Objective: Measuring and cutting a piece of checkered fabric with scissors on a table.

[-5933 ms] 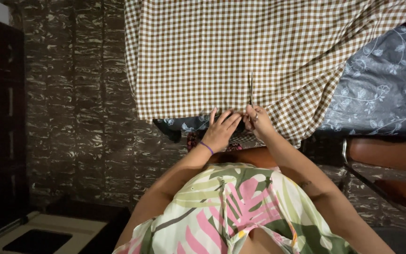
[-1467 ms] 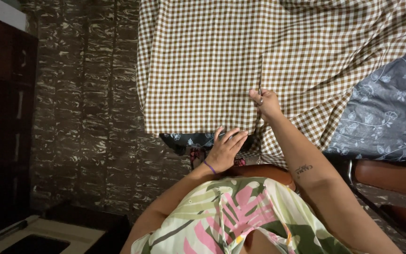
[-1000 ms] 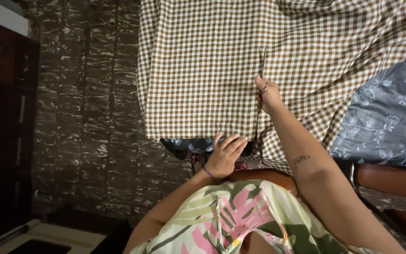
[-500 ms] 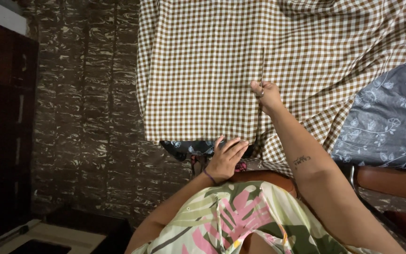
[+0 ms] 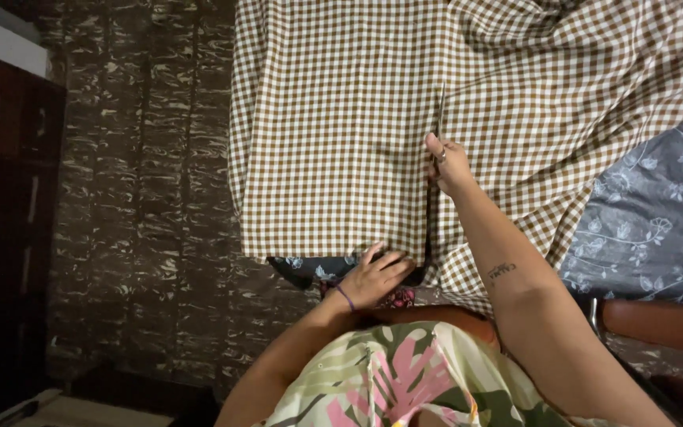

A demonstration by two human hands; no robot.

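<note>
Scissors are sitting in the closed right hand, their blades pointing away from the grip along a cut in the brown checked cloth. The cloth is spreading to both sides of that hand. The left hand is lying open and flat, pressing the cloth's near edge, holding nothing.

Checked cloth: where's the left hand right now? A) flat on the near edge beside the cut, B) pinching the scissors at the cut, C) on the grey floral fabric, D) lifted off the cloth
A: the left hand lies spread flat on the near edge of the checked cloth, just left of the cut line, while the right hand works the scissors farther up the cut.
</note>
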